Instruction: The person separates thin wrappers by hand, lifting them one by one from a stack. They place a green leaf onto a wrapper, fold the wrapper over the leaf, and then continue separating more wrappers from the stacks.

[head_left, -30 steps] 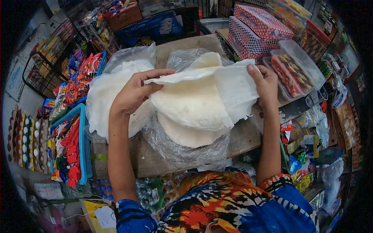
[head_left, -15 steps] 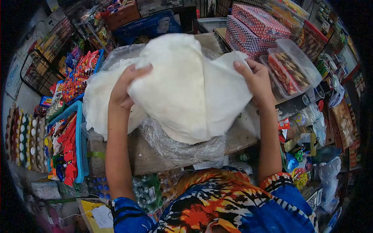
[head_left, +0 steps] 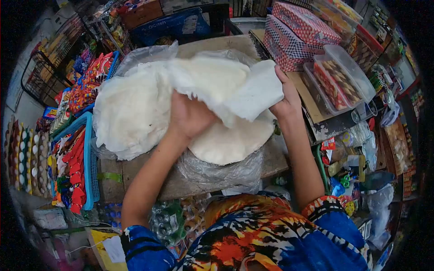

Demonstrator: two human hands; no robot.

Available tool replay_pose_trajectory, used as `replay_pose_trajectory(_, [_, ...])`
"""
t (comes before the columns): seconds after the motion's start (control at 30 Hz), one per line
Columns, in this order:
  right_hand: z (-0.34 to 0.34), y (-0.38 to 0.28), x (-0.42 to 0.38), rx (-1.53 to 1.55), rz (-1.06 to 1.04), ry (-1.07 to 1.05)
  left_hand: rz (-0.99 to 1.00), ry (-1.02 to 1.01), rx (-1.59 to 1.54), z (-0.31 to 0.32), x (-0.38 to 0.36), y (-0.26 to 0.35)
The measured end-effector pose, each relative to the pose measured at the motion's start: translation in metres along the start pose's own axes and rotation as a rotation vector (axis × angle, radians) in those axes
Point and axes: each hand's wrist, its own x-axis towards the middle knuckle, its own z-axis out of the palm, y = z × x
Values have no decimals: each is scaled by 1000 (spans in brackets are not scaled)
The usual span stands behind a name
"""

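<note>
A thin, round, off-white wrapper sheet (head_left: 208,77) is held up, folded and blurred by motion. My right hand (head_left: 287,95) pinches the whiter, folded-over part at its right side. My left hand (head_left: 192,115) is under the sheet's left part, smeared by motion, with its fingers mostly hidden. Below lies a round pile of similar sheets (head_left: 230,147) on a crumpled clear plastic bag (head_left: 221,174). To the left, a wider pile of off-white sheets (head_left: 131,113) with ragged edges rests on plastic.
The worn wooden table (head_left: 149,183) carries the piles. Blue baskets of packets (head_left: 92,167) and egg trays (head_left: 29,158) stand left. At right are checkered boxes (head_left: 291,40) and a clear container of rolled wafers (head_left: 337,81). A blue box (head_left: 172,27) sits behind.
The spread sheet has been lowered and folded, uncovering the round pile. My left hand moved right and under the sheet; my right hand shifted slightly left.
</note>
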Motion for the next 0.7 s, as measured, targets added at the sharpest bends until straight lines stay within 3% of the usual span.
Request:
replay_pose_trajectory(0.03, [-6,-1,4,48,35,-20,151,398,413,42,8,-28])
replay_pose_trajectory(0.13, [-15,2,5,53,89,-47,-15,213,301,46,2,-24])
replay_pose_trajectory(0.2, [-11,5,-2,4,99,-58,-10,194,302,52,2,-22])
replay_pose_trajectory(0.27, [7,10,-17,-180,80,-172,124,562,912,54,1,-21])
replay_pose_trajectory(0.33, [13,14,-31,-254,123,-230,67,609,857,53,-3,-6])
replay_pose_trajectory(0.4, [13,12,-42,-986,-75,-287,-145,654,760,31,-10,30])
replay_pose_trajectory(0.43, [0,-1,-36,-1164,-113,-397,-69,525,1283,6,-26,60])
replay_pose_trajectory(0.47, [-20,-21,-22,-1417,-198,-347,-65,531,1284,22,-25,61])
replay_pose_trajectory(0.5, [-8,-38,-34,-1318,-111,-266,-58,524,1143,51,-21,57])
replay_pose_trajectory(0.6, [0,-75,-45,-1194,-196,-155,11,438,942,77,-21,57])
replay_pose_trajectory(0.63, [-11,-88,-40,-1254,-202,-189,67,363,890,81,-22,59])
replay_pose_trajectory(0.7, [-20,-102,-35,-1308,-204,-240,164,419,952,99,-23,62])
